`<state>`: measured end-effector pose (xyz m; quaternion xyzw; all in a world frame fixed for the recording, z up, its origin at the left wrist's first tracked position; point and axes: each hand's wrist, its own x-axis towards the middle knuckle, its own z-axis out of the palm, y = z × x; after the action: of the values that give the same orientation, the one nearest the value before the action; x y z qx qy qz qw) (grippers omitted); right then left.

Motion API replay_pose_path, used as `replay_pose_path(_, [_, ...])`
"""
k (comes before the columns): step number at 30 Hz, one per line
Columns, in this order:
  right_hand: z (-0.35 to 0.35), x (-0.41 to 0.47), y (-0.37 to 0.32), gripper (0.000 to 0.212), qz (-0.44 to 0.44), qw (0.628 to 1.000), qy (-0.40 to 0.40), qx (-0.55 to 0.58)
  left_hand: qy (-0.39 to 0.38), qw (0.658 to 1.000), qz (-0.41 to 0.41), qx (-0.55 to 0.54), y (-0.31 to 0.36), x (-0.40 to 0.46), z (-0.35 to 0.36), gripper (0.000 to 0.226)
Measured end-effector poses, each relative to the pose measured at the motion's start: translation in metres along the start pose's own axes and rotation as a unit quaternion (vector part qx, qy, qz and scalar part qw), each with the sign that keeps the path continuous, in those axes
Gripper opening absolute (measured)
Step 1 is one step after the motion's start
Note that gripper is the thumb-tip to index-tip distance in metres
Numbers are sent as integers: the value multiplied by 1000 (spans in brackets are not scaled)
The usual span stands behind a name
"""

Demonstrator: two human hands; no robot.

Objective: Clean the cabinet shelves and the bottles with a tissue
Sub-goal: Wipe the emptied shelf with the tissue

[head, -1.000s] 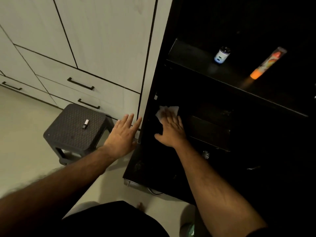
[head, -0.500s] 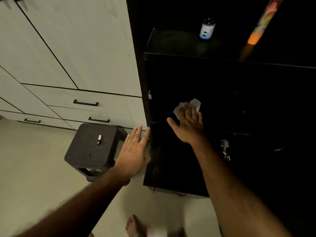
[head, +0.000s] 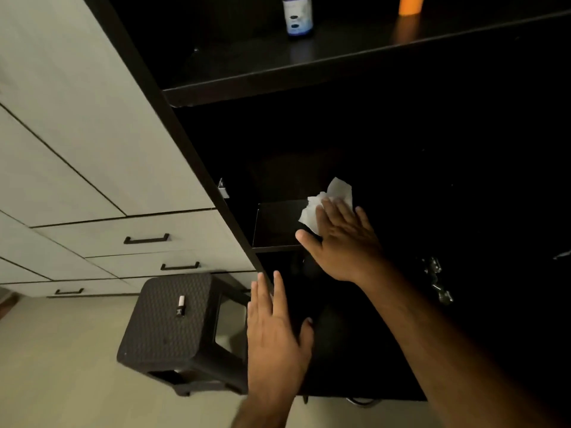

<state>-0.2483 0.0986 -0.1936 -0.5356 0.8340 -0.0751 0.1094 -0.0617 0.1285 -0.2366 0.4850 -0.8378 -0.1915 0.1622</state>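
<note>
Right hand [head: 343,239] flat, fingers straight and together, pressing white tissue [head: 327,203] onto dark lower shelf [head: 275,223] at frame centre. Left hand [head: 275,332] below it, lower centre, fingers extended, gripping nothing, by the front edge of the dark cabinet [head: 197,156]. Upper shelf [head: 247,60] at top: blue-labelled bottle [head: 298,17], orange bottle [head: 409,4]; dark stool [head: 167,329] lower left with small tube [head: 180,305] on top.

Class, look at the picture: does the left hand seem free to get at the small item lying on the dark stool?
Probably yes. The left hand is open and holds nothing, beside the stool. The small item lies uncovered on top, with nothing between it and the hand.
</note>
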Motion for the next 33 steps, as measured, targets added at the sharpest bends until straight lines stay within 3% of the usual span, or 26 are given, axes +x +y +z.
replay_pose_path(6, [-13,-2,41,73,58,998,0,25,33,999,13,25,-32,8,-4,97])
replay_pose_path(19, [-17,-19,95,79,237,965,110,-13,43,997,69,11,-36,19,1,100])
replay_pose_path(28, [-16,-46,84,80,223,969,104,-8,48,995,84,-5,-12,26,9,101])
replay_pose_path(33, [-5,-50,74,66,131,981,137,31,66,991,114,-10,1,34,10,98])
